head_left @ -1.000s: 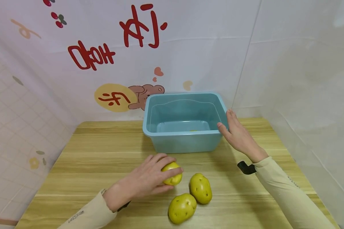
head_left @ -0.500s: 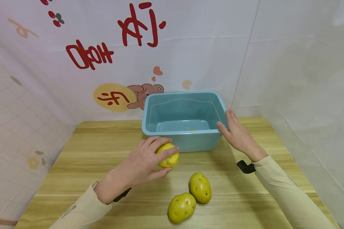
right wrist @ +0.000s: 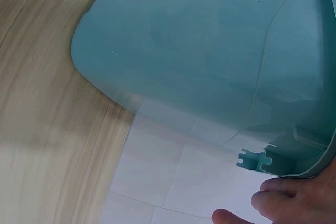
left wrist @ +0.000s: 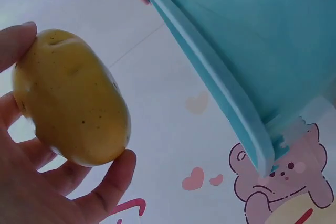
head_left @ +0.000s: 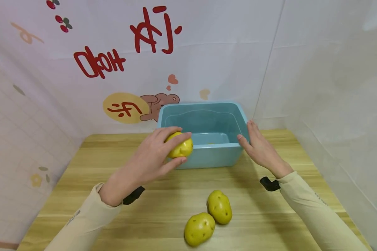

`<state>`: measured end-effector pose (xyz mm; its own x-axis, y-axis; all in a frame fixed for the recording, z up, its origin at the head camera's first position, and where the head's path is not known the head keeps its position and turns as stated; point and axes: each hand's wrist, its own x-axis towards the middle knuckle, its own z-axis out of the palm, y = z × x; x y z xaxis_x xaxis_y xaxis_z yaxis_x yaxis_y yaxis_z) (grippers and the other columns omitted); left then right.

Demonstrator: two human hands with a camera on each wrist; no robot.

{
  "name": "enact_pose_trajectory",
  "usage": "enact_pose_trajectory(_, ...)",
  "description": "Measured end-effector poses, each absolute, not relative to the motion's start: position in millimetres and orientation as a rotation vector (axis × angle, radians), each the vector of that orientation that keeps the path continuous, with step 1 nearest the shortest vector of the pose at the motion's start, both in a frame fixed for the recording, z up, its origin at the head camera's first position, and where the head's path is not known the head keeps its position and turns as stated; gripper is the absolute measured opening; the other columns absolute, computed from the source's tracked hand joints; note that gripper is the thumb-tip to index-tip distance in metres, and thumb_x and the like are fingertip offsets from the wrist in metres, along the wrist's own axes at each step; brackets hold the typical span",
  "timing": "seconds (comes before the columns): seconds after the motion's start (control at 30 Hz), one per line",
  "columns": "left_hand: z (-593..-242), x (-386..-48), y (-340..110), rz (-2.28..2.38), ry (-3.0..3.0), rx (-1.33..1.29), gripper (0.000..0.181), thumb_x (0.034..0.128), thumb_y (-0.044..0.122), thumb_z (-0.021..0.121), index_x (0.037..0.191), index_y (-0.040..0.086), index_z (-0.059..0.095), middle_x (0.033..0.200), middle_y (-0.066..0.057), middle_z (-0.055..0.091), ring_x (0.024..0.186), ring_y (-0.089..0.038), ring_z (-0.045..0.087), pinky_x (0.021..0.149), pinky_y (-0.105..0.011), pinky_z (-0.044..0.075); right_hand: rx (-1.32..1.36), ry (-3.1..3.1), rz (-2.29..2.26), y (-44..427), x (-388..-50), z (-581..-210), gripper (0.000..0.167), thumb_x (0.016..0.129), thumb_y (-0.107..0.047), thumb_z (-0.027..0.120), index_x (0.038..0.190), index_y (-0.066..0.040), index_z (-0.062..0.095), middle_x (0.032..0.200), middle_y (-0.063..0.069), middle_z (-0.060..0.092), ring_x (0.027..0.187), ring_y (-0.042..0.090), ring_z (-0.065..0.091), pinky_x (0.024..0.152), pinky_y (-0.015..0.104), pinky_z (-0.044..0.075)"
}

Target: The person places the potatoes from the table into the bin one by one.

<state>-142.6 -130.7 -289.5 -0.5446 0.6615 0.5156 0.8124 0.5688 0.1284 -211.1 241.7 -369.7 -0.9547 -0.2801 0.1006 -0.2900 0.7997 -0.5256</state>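
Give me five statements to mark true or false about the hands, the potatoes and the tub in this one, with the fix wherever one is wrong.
1. The left hand holds a potato. True.
2. The right hand holds a potato too. False: it holds none and touches the right side of the tub.
3. Two more potatoes lie on the table. True.
4. The potato in the left hand rests on the table. False: it is held up off the table, in front of the tub's left part in the head view.
5. Something yellow shows inside the tub. True, though too little shows to tell what it is.
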Motion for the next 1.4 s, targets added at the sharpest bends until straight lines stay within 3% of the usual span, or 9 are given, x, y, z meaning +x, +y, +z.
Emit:
enact_pose_trajectory(0.5,-262.0,-180.8,-117.7,-0.409,-2.639,-1.124,0.057,0.0998,0.035,0.071,0.151,0.014,0.055,0.143,-0.016,0.056,0.124,-0.037,0.055,0.093,-0.052,0.051,0.468,-2.973,0.872,242.4,-208.7,-366.6,0.087,0.11,-0.055,0.031,0.162,0.003,-0.007,0.171,0.019,-0.01,0.158,0.038,-0.004,0.124,0.06,0.009)
enact_pose_trajectory(0.8,-262.4,-211.6,-105.4,-0.384,-2.871,-1.062,0.058,0.1044,0.037,0.063,0.156,0.014,0.047,0.145,-0.014,0.054,0.125,-0.035,0.054,0.101,-0.047,0.048,0.462,-2.978,0.865,244.3,-209.3,-368.6,0.087,0.11,-0.056,0.031,0.162,0.003,-0.006,0.171,0.018,-0.011,0.158,0.037,-0.005,0.123,0.06,0.009)
enact_pose_trajectory(1.07,-271.0,-233.3,-97.6,-0.405,-3.064,-0.998,0.057,0.1077,0.036,0.056,0.158,0.011,0.043,0.141,-0.018,0.053,0.117,-0.034,0.054,0.094,-0.044,0.049,0.467,-2.978,0.861,244.4,-210.3,-369.7,0.086,0.11,-0.055,0.031,0.162,0.004,-0.006,0.171,0.019,-0.011,0.158,0.037,-0.004,0.123,0.06,0.009)
enact_pose_trajectory(1.3,-279.8,-247.4,-94.6,-0.375,-3.175,-0.943,0.056,0.1064,0.038,0.059,0.155,0.014,0.046,0.128,-0.016,0.051,0.098,-0.026,0.053,0.075,-0.035,0.048,0.464,-2.986,0.862,243.2,-211.2,-368.4,0.087,0.11,-0.056,0.03,0.162,0.003,-0.007,0.171,0.019,-0.011,0.158,0.038,-0.004,0.123,0.061,0.01)
enact_pose_trajectory(1.4,-283.3,-251.1,-94.9,-0.367,-3.2,-0.926,0.056,0.1058,0.038,0.06,0.156,0.015,0.046,0.122,-0.013,0.052,0.096,-0.025,0.051,0.073,-0.034,0.045,0.46,-2.987,0.858,241.9,-211.4,-369.1,0.088,0.11,-0.057,0.03,0.162,0.004,-0.006,0.171,0.019,-0.011,0.158,0.037,-0.004,0.123,0.061,0.01)
